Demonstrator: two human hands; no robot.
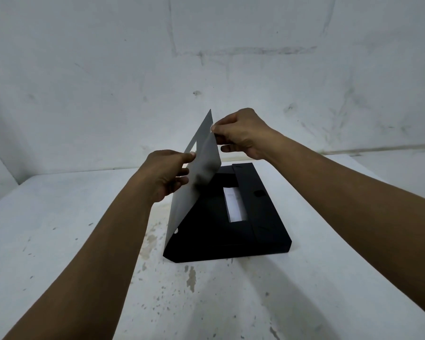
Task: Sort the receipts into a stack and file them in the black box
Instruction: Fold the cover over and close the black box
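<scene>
- Receipts [233, 204] look already stacked and tucked in: one white bundle shows inside the black box [231, 244], lying flat near its middle, partly covered by the inner flaps. Can't tell how many slips are in it, it just reads as one pale strip.
- Black box sits flat on the white table [59, 229], roughly centre, with its big lid flap [196, 173] lifted up on the box's left side and standing at a steep tilt.
- Left hand [167, 173] is on the near face of that lid flap, fingers pressed against it about halfway up. Honestly can't tell if it's pinching the edge or just propping it.
- Right hand [243, 133] is above the box's far end, thumb and forefinger pinched on the lid flap's top edge, other fingers curled loose.
- Progress guess: sorting and filing seem done. No loose receipts anywhere on the table around the box. What's left is probably just folding the lid flap down over the box and fastening it.
- There's a small dark tab [259, 193] on the box's right-hand panel, which might be the catch, not sure.
- Count: one box, one lid flap, one visible receipt bundle, two hands, one table.
</scene>
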